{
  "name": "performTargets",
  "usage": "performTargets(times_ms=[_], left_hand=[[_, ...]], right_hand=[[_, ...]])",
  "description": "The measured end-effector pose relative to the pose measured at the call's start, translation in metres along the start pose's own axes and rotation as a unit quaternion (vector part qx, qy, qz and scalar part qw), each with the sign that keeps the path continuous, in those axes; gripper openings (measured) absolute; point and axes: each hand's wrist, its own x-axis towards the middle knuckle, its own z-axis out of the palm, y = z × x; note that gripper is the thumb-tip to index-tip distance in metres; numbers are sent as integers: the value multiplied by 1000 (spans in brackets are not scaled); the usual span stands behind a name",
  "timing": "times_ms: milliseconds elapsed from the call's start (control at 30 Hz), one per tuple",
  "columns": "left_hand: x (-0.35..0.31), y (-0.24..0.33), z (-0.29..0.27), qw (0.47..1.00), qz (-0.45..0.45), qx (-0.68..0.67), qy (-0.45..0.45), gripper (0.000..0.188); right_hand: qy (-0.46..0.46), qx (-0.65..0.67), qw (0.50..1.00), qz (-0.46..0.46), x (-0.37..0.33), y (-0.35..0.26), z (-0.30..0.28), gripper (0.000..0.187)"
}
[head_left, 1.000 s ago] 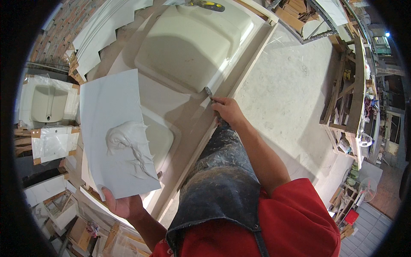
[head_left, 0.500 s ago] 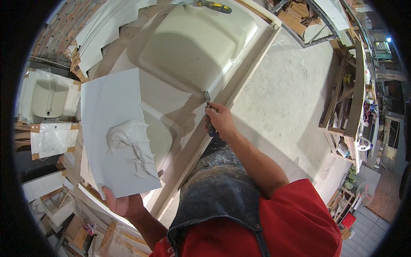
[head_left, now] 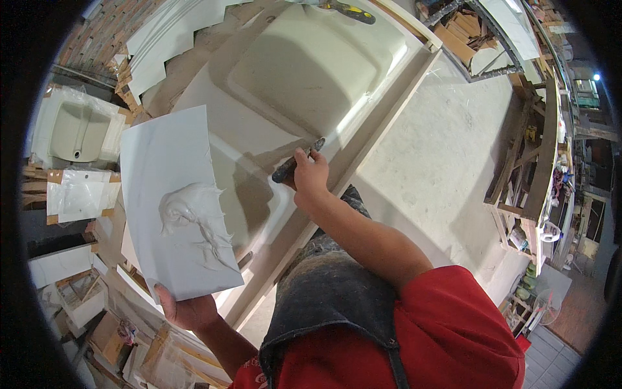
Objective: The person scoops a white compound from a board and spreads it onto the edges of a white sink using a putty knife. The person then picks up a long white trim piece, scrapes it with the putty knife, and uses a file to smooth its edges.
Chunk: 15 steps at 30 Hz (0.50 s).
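My left hand (head_left: 191, 310) grips the lower edge of a white sheet (head_left: 165, 142) that carries a thick smear of pale paste (head_left: 194, 217). In my right hand (head_left: 312, 174) is a putty knife (head_left: 284, 172). Its dark handle points to the lower left, and its small blade lies at the near corner of a cream, upturned sink basin (head_left: 304, 71). A second basin (head_left: 234, 185) is partly hidden behind the sheet. Both basins are set in a wood-edged frame, with pale flat surface around them.
A wooden rail (head_left: 389, 117) runs along the frame's right side. A yellow-and-black handled tool (head_left: 352, 11) lies atop the far basin. Another sink (head_left: 78, 133) stands at left, a wooden rack (head_left: 518, 149) at right, and a bin of cardboard scraps (head_left: 463, 32) at far right.
My right hand has moved left and slightly up. The putty knife has swung from nearly upright to a slant, handle now lower left. The left hand still holds the sheet, almost unmoved.
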Motion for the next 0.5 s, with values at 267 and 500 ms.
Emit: performTargets(times_ms=[267,500], left_hand=[[-7,6,-7,994,53,56,74,62],[-11,-5,8,993,39,-3,107,62]], right_hand=[[-165,82,980,79,-24,-18,43,41],[-512,-211,831,-47,-81,-113,-27,42]])
